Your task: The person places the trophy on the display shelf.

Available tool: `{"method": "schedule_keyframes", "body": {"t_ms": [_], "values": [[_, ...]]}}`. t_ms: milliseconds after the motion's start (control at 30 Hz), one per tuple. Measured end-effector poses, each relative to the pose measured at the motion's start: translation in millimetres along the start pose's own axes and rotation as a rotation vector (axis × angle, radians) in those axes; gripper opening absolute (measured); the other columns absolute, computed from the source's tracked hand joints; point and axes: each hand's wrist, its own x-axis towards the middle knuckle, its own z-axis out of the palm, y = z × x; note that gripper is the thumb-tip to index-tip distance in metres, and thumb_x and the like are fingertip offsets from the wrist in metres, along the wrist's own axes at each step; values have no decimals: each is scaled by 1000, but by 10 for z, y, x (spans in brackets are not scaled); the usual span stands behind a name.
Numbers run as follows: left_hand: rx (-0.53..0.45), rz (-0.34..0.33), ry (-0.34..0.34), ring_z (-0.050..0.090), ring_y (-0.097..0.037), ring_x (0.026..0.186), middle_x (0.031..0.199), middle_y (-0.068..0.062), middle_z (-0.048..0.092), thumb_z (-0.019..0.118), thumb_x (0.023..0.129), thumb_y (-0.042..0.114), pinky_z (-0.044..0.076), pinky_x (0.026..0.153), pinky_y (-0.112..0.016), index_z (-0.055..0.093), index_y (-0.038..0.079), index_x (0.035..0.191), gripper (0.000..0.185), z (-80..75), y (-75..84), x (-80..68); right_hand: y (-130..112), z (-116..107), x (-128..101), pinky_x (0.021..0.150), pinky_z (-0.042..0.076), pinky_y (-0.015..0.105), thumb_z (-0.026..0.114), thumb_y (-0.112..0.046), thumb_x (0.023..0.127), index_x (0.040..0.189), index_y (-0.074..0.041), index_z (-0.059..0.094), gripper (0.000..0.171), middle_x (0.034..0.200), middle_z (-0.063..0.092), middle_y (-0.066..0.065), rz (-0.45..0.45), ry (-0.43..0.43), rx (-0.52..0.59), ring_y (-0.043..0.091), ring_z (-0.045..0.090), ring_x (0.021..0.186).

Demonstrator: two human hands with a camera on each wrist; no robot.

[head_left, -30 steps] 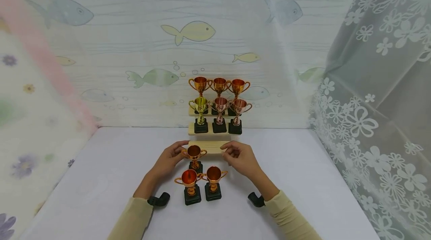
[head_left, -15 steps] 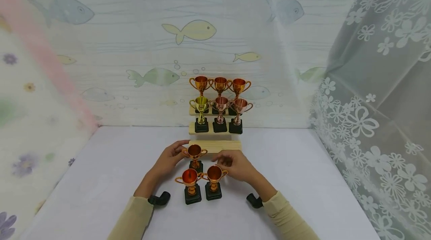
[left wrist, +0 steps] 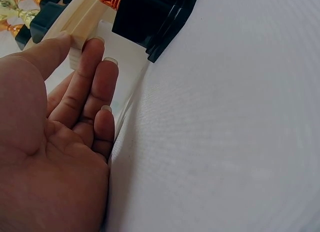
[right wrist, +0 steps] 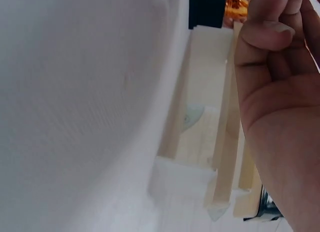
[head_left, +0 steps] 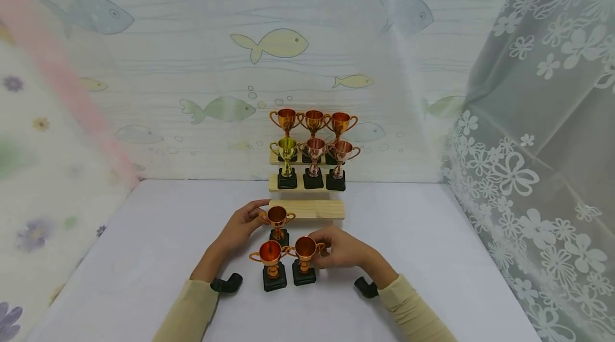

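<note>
Right hand (head_left: 342, 252): grip closed by curled fingers around the handle side of the front-right trophy (head_left: 305, 260), which stands upright on the white table (head_left: 144, 246). Left hand (head_left: 238, 231): fingers straight and apart, resting against the end of the lowest wooden step (head_left: 314, 208), beside the rear trophy (head_left: 277, 223). A third trophy (head_left: 271, 265) stands just left of the gripped one. Six trophies occupy the upper steps of the wooden stand (head_left: 276, 184).

Homely tabletop nook: fish-print wall covering (head_left: 269, 46), floral lace curtain (head_left: 533, 134), white tablecloth (head_left: 144, 256).
</note>
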Motion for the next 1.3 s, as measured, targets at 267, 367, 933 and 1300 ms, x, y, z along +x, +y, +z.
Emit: {"method": "schedule_keyframes", "body": {"t_ms": [267, 367, 933, 1300], "values": [[1, -3, 2, 69, -21, 108, 113, -7, 75, 63, 108, 18, 44, 110, -50, 50, 12, 156, 49, 5, 8, -3, -6, 84, 21, 65, 43, 21, 88, -13, 88, 105, -16, 76, 21, 90, 69, -9, 49, 49, -47, 4, 51, 73], [0, -1, 3, 69, -21, 109, 113, -7, 75, 63, 108, 19, 43, 110, -51, 50, 12, 156, 50, 4, 12, -10, 1, 89, 19, 64, 41, 21, 89, -14, 87, 104, -16, 76, 21, 89, 70, -8, 39, 70, -65, 6, 51, 72], [-8, 0, -1, 69, -18, 114, 116, -5, 75, 62, 109, 23, 44, 111, -39, 49, 14, 157, 50, 4, -9, -8, -88, -2, -20, 61, 45, 25, 85, -11, 89, 105, -14, 75, 18, 88, 72, -7, 41, 160, -113, 4, 52, 69], [4, -9, 4, 68, -18, 111, 115, -6, 74, 61, 110, 23, 45, 109, -40, 50, 15, 157, 49, 3, -14, -9, -105, -90, -39, 66, 50, 27, 81, -6, 90, 112, -14, 73, 25, 88, 69, -4, 75, 232, -90, 7, 58, 73]]}}
